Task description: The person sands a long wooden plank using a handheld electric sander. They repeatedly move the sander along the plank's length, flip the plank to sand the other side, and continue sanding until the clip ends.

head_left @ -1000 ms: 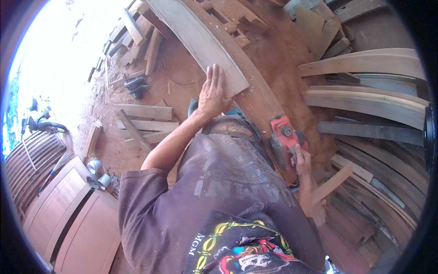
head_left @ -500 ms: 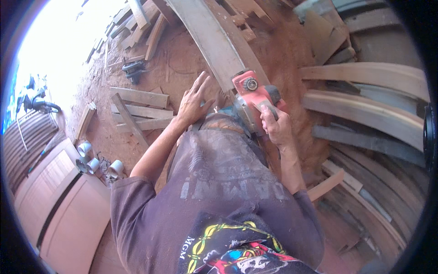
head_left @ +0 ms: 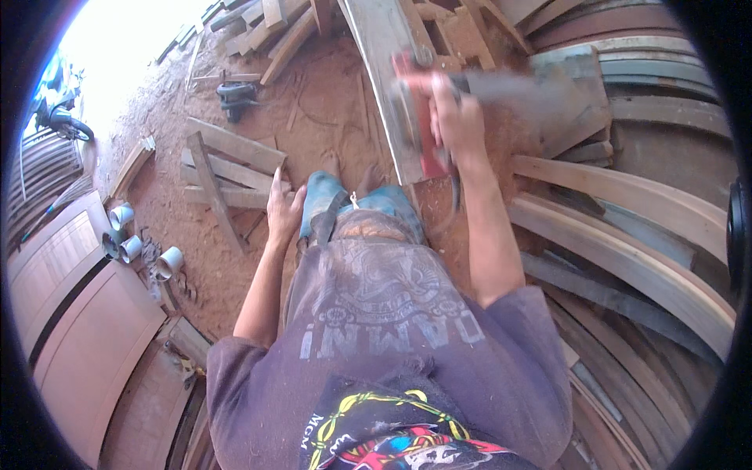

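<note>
Sawdust sprays from one red power planer (head_left: 419, 117), its blocky body pressed on a long flat plank (head_left: 384, 70) ahead of the person's knees. The right hand (head_left: 458, 125) wraps tight around its handle. The left hand (head_left: 283, 210) hangs with fingers loosely spread, holding nothing, near four rough slats (head_left: 227, 168). Four white cups (head_left: 141, 243) sit on red dirt, contents unclear.

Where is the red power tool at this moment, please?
In the head view, the red power tool sits upper centre, gripped by the right hand and resting on the long plank.
</note>
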### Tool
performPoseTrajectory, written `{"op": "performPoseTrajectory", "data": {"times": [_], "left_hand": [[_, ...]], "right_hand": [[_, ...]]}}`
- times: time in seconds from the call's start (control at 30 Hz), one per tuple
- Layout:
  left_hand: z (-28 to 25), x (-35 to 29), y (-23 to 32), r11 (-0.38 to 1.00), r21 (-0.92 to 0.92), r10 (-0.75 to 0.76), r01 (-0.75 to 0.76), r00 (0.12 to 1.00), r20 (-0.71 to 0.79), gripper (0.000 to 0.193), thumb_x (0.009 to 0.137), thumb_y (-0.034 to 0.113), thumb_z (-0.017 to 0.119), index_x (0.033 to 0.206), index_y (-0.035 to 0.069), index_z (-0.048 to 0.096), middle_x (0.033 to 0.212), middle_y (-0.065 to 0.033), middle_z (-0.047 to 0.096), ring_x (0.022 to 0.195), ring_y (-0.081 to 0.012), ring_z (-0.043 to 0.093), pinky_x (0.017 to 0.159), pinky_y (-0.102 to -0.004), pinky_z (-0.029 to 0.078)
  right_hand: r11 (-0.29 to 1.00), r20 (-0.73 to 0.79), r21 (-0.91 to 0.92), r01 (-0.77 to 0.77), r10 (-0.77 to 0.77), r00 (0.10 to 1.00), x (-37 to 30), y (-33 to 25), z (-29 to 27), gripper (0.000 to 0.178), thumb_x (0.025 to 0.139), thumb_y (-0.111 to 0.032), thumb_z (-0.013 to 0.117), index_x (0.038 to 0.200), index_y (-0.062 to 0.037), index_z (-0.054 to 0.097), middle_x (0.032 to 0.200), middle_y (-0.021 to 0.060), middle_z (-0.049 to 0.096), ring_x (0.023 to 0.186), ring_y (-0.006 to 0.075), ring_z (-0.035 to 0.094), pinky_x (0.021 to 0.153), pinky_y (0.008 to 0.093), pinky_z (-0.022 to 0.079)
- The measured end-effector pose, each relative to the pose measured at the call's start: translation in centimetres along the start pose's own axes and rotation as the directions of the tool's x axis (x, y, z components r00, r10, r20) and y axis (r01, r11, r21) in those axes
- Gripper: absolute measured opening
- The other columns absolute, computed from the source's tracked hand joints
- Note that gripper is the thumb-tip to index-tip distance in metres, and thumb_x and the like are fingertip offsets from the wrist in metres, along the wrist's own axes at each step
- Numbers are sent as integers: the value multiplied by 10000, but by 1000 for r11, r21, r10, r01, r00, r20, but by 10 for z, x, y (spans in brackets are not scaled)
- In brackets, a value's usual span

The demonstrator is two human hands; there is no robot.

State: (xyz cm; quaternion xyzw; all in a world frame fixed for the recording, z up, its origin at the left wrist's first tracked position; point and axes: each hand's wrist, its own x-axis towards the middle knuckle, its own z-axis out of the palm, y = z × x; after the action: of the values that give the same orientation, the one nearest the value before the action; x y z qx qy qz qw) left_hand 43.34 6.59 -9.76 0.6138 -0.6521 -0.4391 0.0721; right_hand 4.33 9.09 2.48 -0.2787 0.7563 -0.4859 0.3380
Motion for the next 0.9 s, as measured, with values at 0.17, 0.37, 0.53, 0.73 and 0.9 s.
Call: {"op": "performPoseTrajectory", "data": {"times": [0.17,0.37,0.53,0.73,0.9], "left_hand": [[16,54,54,972,-186,168,-140,974,148,856,953,255,806,1641,30,349,1511,-276,571,1260,-357,687,1023,-431,563],[-40,70,-70,940,-225,-243,257,966,88,804,963,349,813,1601,34,437,1498,-212,606,1333,-291,609,977,-378,566],[-64,17,-152,762,-258,-579,594,803,141,793,972,335,785,1607,37,415,1458,-150,624,1172,-256,691,901,-408,580],[-25,45,-83,807,-437,-367,397,917,154,664,1005,288,755,1559,42,483,1380,-133,683,1144,-207,695,838,-332,569],[33,91,45,875,-479,35,64,980,195,634,1030,291,741,1548,22,493,1380,-119,682,1152,-198,694,911,-347,572]], "right_hand": [[997,27,-13,73,-73,997,82,-19,18,534,1065,-508,569,874,-60,786,590,-36,538,466,82,506,452,312,419],[997,40,-71,-23,26,999,-87,17,-34,545,1066,-520,570,751,-81,644,611,-31,553,497,72,518,468,279,399],[954,-15,-61,-293,292,956,-197,34,-65,497,1069,-470,591,762,-82,640,626,-33,569,510,60,524,469,263,390],[947,40,-200,-253,266,963,-65,4,-29,536,1077,-481,510,984,-45,809,681,45,656,655,135,621,631,376,490],[987,225,-102,-124,144,964,113,-60,6,576,1053,-598,490,1056,-155,859,637,76,651,585,192,648,620,380,541]]}}
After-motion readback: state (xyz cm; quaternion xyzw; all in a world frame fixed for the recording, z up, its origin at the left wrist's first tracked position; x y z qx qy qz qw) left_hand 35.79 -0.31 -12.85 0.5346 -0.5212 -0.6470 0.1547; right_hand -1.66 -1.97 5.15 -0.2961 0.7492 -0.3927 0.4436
